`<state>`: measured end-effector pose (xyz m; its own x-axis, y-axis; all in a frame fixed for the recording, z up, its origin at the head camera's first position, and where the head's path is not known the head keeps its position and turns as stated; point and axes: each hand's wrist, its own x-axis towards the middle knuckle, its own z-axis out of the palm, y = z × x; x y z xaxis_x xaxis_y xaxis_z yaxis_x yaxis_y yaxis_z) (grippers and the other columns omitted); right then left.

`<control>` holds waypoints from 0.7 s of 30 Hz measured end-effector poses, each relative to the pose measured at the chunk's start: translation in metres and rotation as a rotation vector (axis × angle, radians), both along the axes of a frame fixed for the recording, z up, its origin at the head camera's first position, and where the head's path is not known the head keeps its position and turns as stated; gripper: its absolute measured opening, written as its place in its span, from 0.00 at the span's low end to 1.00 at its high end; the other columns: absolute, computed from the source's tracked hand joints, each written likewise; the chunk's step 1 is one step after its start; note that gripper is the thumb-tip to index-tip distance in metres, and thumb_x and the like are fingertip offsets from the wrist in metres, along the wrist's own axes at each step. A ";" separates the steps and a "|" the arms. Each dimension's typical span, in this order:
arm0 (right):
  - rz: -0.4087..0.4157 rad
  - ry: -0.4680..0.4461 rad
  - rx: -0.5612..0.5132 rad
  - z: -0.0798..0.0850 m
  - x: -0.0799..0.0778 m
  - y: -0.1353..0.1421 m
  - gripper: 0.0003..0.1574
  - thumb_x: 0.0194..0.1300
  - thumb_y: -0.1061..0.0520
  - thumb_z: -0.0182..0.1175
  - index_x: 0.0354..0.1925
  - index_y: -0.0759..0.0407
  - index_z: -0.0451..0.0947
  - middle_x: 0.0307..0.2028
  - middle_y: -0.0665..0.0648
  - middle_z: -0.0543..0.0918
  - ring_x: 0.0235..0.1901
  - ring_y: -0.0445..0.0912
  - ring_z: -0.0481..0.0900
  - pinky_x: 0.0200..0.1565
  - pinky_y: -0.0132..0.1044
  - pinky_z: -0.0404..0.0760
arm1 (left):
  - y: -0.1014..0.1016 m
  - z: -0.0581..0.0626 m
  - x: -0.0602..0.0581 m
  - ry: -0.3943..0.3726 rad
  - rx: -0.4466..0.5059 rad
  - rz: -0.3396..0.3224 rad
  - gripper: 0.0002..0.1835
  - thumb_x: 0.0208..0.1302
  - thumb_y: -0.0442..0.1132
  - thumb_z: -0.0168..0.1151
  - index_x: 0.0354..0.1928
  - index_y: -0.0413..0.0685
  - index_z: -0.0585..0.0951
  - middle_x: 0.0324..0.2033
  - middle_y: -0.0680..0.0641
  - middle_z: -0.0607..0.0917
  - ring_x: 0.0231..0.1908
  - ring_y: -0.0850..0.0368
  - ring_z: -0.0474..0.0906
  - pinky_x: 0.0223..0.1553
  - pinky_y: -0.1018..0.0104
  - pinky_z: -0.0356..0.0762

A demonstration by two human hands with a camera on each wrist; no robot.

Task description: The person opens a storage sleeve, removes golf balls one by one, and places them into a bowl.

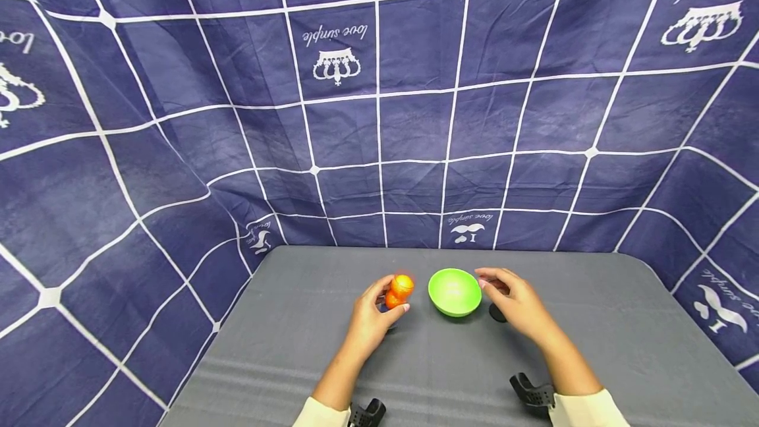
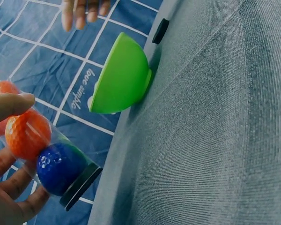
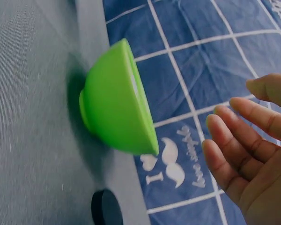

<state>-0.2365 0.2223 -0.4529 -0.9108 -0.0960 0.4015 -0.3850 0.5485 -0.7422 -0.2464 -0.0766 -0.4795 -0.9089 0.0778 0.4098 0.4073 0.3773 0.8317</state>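
My left hand (image 1: pixel 367 325) grips a clear plastic tube (image 1: pixel 400 290) of dimpled balls, thumb on one side and fingers on the other. In the left wrist view, orange balls (image 2: pixel 28 135) fill the upper part of the tube and a blue ball (image 2: pixel 60 168) sits at its lower end, above a black end cap (image 2: pixel 82 186). To the right of the tube stands a bright green bowl (image 1: pixel 454 292), upright on the table. My right hand (image 1: pixel 522 305) hovers by the bowl's right side, fingers loosely bent and holding nothing.
A small round black lid (image 1: pixel 497 313) lies on the grey table (image 1: pixel 439 374), partly under the right hand in the head view. Blue cloth with white grid lines (image 1: pixel 415 130) hangs behind and at both sides. Each wrist wears a black camera mount (image 1: pixel 534 393).
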 end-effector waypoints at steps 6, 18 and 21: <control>0.112 -0.025 -0.100 0.004 0.003 -0.010 0.17 0.75 0.58 0.57 0.57 0.61 0.81 0.50 0.63 0.86 0.47 0.35 0.84 0.48 0.22 0.79 | 0.005 0.001 0.003 0.054 -0.058 0.003 0.30 0.50 0.37 0.80 0.58 0.52 0.83 0.47 0.47 0.87 0.44 0.51 0.84 0.51 0.54 0.84; 0.286 -0.016 -0.180 0.000 0.011 -0.031 0.16 0.74 0.63 0.55 0.56 0.69 0.80 0.49 0.73 0.83 0.41 0.37 0.82 0.47 0.23 0.79 | 0.014 0.002 0.008 0.176 -0.234 -0.019 0.30 0.48 0.38 0.80 0.57 0.56 0.84 0.44 0.50 0.86 0.46 0.55 0.81 0.49 0.61 0.80; 0.297 -0.058 -0.193 0.000 0.013 -0.035 0.17 0.75 0.62 0.55 0.56 0.71 0.79 0.49 0.72 0.83 0.42 0.37 0.82 0.48 0.24 0.80 | 0.016 0.002 0.008 0.228 -0.287 -0.025 0.31 0.47 0.38 0.80 0.57 0.57 0.84 0.44 0.50 0.86 0.46 0.53 0.80 0.49 0.61 0.78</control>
